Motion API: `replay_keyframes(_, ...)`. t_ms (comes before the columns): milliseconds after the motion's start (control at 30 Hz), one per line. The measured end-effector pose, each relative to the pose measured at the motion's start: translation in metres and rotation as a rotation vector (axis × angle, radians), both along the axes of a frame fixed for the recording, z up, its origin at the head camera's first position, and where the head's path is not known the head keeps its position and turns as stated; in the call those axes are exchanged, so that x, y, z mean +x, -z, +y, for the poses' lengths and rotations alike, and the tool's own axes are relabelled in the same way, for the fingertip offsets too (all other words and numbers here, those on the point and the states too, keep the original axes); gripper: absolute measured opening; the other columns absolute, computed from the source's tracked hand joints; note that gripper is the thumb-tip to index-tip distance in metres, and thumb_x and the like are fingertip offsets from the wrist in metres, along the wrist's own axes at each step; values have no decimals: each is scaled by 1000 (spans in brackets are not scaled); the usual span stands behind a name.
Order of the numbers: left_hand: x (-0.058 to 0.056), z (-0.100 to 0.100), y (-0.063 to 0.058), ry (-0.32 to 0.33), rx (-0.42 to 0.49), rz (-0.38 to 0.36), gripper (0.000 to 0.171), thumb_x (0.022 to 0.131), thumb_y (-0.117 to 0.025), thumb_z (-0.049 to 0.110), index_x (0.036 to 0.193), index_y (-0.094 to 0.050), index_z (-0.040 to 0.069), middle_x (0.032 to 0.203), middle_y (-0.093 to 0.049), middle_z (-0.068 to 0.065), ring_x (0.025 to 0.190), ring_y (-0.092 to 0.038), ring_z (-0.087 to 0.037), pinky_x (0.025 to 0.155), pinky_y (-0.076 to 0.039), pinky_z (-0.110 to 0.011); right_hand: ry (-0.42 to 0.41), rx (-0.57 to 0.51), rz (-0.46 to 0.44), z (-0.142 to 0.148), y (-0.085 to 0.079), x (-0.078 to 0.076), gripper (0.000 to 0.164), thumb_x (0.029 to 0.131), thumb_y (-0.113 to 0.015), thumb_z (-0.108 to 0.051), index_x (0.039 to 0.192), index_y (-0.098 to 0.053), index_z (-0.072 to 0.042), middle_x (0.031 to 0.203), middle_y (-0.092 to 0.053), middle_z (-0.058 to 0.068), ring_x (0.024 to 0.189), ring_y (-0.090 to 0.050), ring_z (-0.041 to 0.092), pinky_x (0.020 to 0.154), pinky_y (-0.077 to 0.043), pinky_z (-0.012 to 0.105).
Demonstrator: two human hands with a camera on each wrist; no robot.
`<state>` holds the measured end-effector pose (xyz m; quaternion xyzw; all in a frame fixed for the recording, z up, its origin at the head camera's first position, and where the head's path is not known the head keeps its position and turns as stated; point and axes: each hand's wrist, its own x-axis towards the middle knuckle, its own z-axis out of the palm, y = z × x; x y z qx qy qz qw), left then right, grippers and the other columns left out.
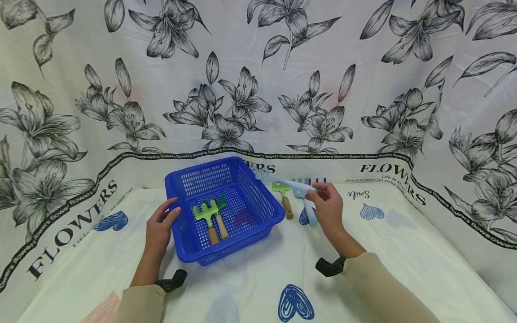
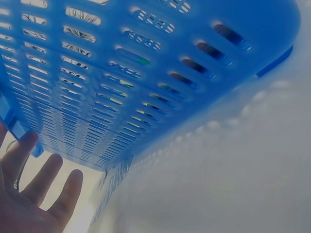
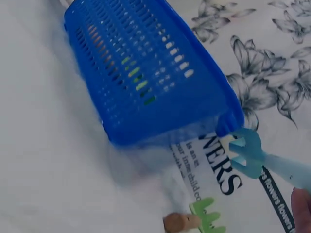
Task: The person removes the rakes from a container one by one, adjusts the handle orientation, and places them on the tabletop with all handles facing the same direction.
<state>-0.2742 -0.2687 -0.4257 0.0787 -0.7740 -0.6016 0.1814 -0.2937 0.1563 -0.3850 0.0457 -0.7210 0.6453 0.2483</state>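
Observation:
My right hand (image 1: 329, 208) holds a light-blue garden fork (image 1: 288, 182) by the handle end. Its pronged head (image 3: 248, 154) overlaps the far right corner of the blue plastic basket (image 1: 242, 248) in both the head and right wrist views. At the basket's left rim, my left hand (image 1: 159, 226) grips the edge between thumb and index finger; the other fingers (image 2: 66, 196) spread outside the wall. Inside the basket lie a light-green garden fork (image 1: 206, 213) and a darker green tool (image 1: 222, 224), both with wooden handles.
Right of the basket lie a green rake with a wooden handle (image 1: 287, 207), a light-blue tool (image 1: 309, 211) and a partly hidden purple pronged tool (image 1: 324, 180). White cloth with hearts (image 1: 295, 303) covers the table; a flower-printed curtain (image 1: 226, 121) hangs behind.

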Motion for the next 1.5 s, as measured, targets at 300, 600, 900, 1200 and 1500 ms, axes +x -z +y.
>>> replay_keyframes(300,1,0,-2,4,1,-7,56,95,-57,45,145,-47,21,155,-35,-4,139,-33,-33,107,-29,-59,96,19,-34,34,5,1,28,94,-66,-15,118,-59,-3,112,-58,10,92,-64,17,80,-52,18)
replay_keyframes(600,3,-4,-10,41,-45,-39,62,94,-60,45,147,-44,17,155,-34,-9,139,-33,-36,108,-30,-59,196,138,-75,65,10,5,28,96,-64,-20,118,-60,-3,104,-60,10,81,-66,2,79,-49,12)
replay_keyframes(900,4,-5,-18,47,3,-89,63,95,-59,47,148,-42,18,156,-31,-8,137,-36,-35,107,-32,-56,278,174,-12,88,14,10,24,92,-68,-12,112,-62,1,101,-62,11,77,-62,-4,57,-46,11)
replay_keyframes(1200,3,-4,-22,96,113,-124,64,95,-59,44,151,-38,20,154,-32,-13,139,-33,-34,108,-33,-54,378,262,-16,108,22,13,22,90,-70,-8,109,-64,1,108,-57,9,83,-57,-5,65,-49,8)
replay_keyframes(1500,0,-5,-18,103,225,-155,64,94,-61,42,151,-37,26,136,-42,-12,129,-41,-28,108,-33,-49,440,367,-57,122,26,16,22,90,-70,-11,108,-65,-1,104,-57,10,89,-57,7,62,-44,5)
